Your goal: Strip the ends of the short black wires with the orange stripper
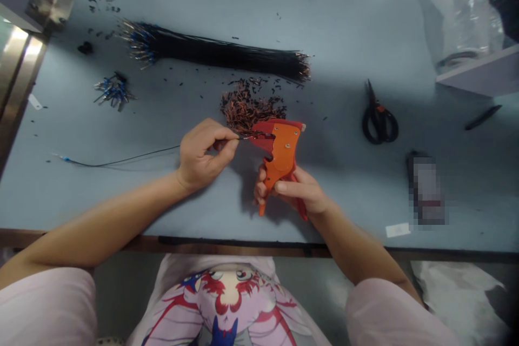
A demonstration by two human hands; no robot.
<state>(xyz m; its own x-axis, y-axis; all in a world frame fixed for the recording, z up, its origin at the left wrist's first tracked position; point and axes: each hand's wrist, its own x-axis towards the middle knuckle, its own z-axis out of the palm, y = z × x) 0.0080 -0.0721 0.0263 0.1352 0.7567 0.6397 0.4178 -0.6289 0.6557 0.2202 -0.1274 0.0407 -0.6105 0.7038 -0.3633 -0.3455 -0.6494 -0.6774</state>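
Note:
My left hand (pixel 208 154) pinches a thin black wire (pixel 133 158) near one end, right beside the jaws of an orange and red wire stripper (pixel 284 148). The wire trails left over the table to a blue connector (pixel 65 159) at its far end. My right hand (pixel 294 189) is wrapped round the stripper's handles, with the tool upright and its head toward the far side. Behind the stripper's head lies a pile of short copper and black scraps (pixel 247 105). Whether the wire's tip touches the jaws is too small to tell.
A long bundle of black wires (pixel 219 55) lies beyond the scraps. Blue connectors (pixel 114 91) sit at the left. Black scissors (pixel 380 119), a blurred dark object (pixel 427 189), a white label (pixel 398 230) and a black pen-like item (pixel 483 117) are at the right.

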